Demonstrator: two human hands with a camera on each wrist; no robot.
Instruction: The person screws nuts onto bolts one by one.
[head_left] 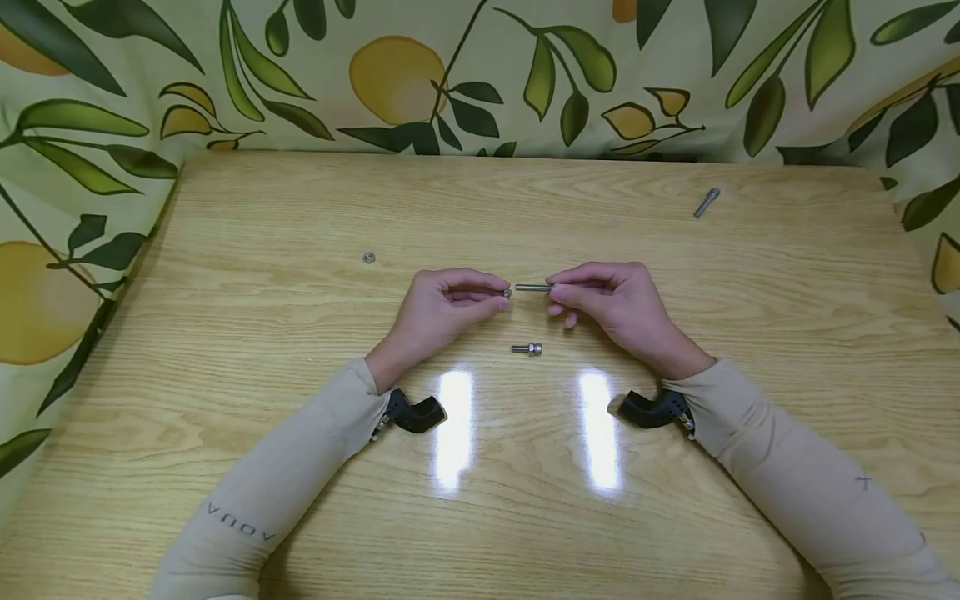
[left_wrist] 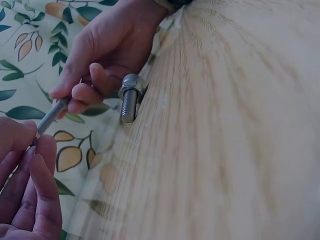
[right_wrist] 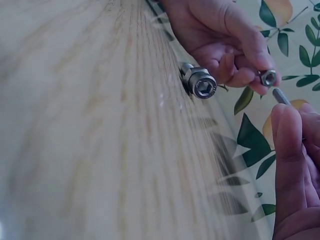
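Between thumb and fingertips, my left hand (head_left: 455, 302) pinches a small hex nut (right_wrist: 268, 77), its hole facing the other hand. My right hand (head_left: 611, 300) pinches a bolt (head_left: 533, 287) whose threaded shank points left toward the nut. In the head view and the right wrist view a narrow gap shows between the bolt's tip and the nut. The bolt's head end is hidden by the right fingers. Just below the hands, a socket-head bolt with a nut on it (head_left: 527, 349) lies on the table, its shank pointing left.
A loose nut (head_left: 369, 258) lies on the wooden table (head_left: 262, 208) to the left of the hands. Another bolt (head_left: 707, 202) lies near the far right edge. A leaf-and-fruit patterned cloth (head_left: 300, 75) hangs behind the table and along its sides.
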